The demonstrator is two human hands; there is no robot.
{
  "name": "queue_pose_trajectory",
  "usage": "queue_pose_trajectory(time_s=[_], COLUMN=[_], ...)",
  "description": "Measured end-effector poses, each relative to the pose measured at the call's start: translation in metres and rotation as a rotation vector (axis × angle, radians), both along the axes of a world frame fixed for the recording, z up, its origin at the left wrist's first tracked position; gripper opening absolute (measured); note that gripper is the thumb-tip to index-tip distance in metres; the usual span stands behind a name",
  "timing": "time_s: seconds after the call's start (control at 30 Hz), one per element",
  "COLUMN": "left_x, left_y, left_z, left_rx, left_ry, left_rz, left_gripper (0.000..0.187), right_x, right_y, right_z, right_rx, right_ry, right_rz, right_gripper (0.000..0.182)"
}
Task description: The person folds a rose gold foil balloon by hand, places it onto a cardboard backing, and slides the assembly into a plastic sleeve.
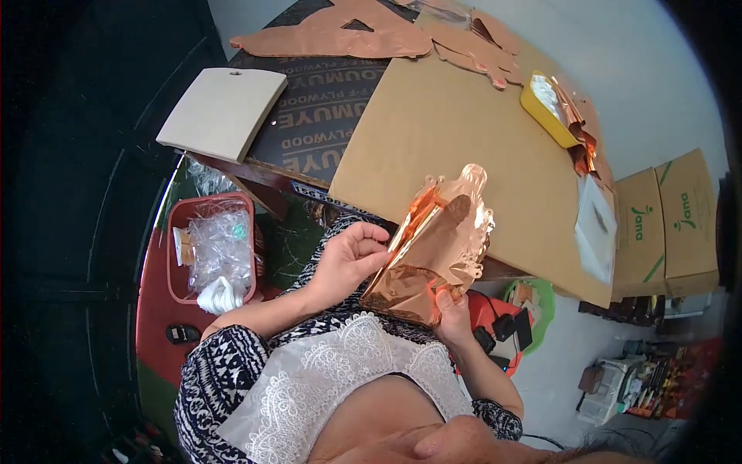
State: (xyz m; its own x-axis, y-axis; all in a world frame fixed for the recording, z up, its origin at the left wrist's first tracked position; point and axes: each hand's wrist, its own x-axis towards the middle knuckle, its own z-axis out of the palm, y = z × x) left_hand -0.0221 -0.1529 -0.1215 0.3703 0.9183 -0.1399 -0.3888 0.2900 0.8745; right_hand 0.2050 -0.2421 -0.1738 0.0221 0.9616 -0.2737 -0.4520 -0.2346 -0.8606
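Observation:
I hold a copper-coloured foil-covered piece [440, 247] with a scalloped, knobbed outline above my lap, at the table's near edge. Loose shiny foil folds up along its left side. My right hand [452, 313] grips the lower right end, thumb on top and the other fingers hidden beneath. At the left edge, the fingers of my left hand [352, 259] are curled, with the fingertips pressed against the raised foil. Under the upper part of the piece lies a brown cardboard sheet [433, 131].
Flat copper-coloured shapes [332, 35] lie at the table's back. A yellow tub [545, 116] with white contents stands right, near a white sheet [595, 232]. A pale board [220, 108] sits left. Below are a red bin [171, 255] of clear plastic and, right, cartons [649, 224].

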Motion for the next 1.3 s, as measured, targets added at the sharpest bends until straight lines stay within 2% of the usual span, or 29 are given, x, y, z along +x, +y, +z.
queue_pose_trajectory(time_s=[0.1,0.3,0.47,0.6,0.8,1.0,1.2,1.3], left_x=[0.000,-0.007,-0.005,-0.003,-0.003,0.000,0.002,0.001], left_y=[0.001,0.003,0.004,0.003,0.004,0.004,0.003,0.003], left_z=[0.007,-0.007,-0.006,-0.001,-0.011,-0.008,-0.009,-0.010], left_rx=[-0.081,-0.218,-0.286,-0.340,-0.277,-0.297,-0.283,-0.343], left_ry=[-0.014,-0.216,-0.279,-0.333,-0.303,-0.308,-0.272,-0.333], left_rz=[-0.088,-0.231,-0.252,-0.243,-0.283,-0.299,-0.295,-0.296], left_gripper=[0.017,0.027,0.030,0.033,0.025,0.025,0.027,0.028], right_x=[0.007,-0.008,0.001,-0.019,0.003,-0.001,0.001,0.002], right_y=[0.000,0.004,0.001,0.007,0.000,0.004,0.004,0.004], right_z=[0.006,0.018,0.001,0.023,-0.009,-0.002,-0.003,-0.007], right_rx=[0.029,0.025,0.019,-0.043,0.009,0.067,0.041,0.045], right_ry=[0.095,0.107,0.139,0.102,0.133,0.124,0.170,0.176], right_rz=[0.142,0.044,0.080,-0.047,0.082,0.123,0.149,0.158], right_gripper=[0.024,0.026,0.025,0.025,0.031,0.050,0.055,0.058])
